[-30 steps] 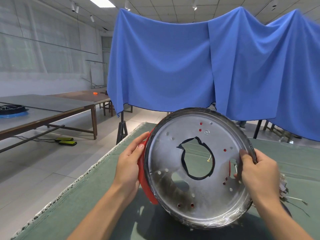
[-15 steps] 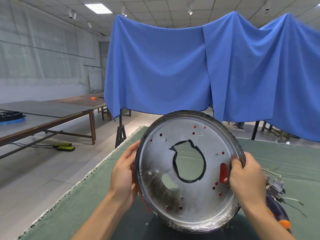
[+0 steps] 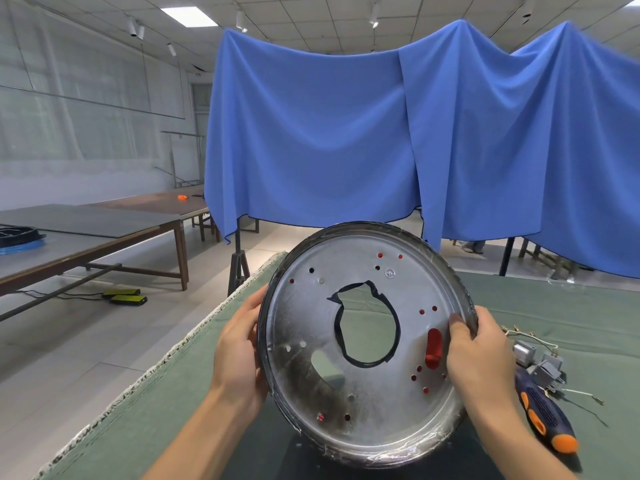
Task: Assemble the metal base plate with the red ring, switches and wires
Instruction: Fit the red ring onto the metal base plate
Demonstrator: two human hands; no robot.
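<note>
Metal base plate point(image 3: 367, 344) held upright between both hands above green mat point(image 3: 554, 306). Left hand point(image 3: 239, 351) grips left rim; right hand point(image 3: 479, 355) pinches right rim. Switches point(image 3: 540, 365), screwdriver point(image 3: 543, 410) just right of right hand.

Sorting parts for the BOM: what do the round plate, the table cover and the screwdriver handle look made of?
Round plate: bare sheet metal, dull silver sheen, punched holes, dark scorch-like patch; rim seems wrapped in clear film.
Table cover: green felt-like fabric, matte, frayed pale edge.
Screwdriver handle: likely molded plastic or rubber, dark blue with orange inserts, textured grip.
</note>
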